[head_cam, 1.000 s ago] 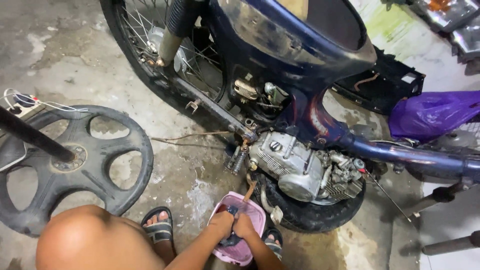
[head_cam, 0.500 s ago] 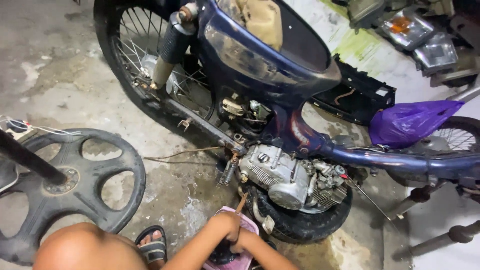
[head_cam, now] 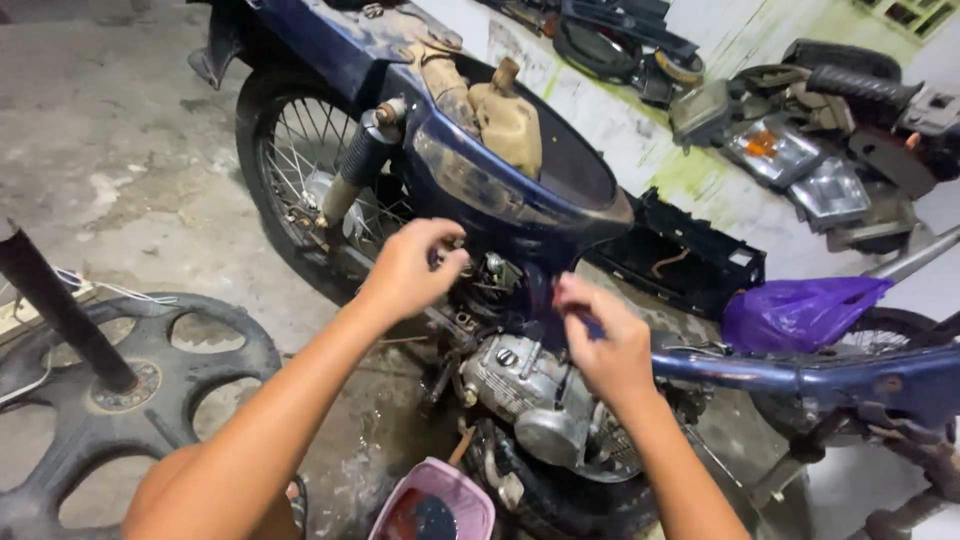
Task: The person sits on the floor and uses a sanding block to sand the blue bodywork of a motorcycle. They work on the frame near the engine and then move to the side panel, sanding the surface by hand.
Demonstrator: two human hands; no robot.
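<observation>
- Left hand [head_cam: 415, 265] pinched small parts under the motorcycle's blue cover [head_cam: 500, 200].
- Right hand [head_cam: 605, 340] curled above the engine [head_cam: 530, 390], grip unclear.
- Greasy metal looked slippery; best held firmly.

Purple plastic bag [head_cam: 800, 312] on motorcycle frame [head_cam: 790, 372]

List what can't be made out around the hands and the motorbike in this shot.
- Head view: what the right hand pinches; its own fingers cover it.
- Whatever the left hand touches under the dark blue motorbike body; fingers and shadow hide it.
- Contents of the pink plastic bowl; cut by the bottom edge, dark inside.
- Rear wheel; hidden behind the purple plastic bag and blue frame tube.
</observation>
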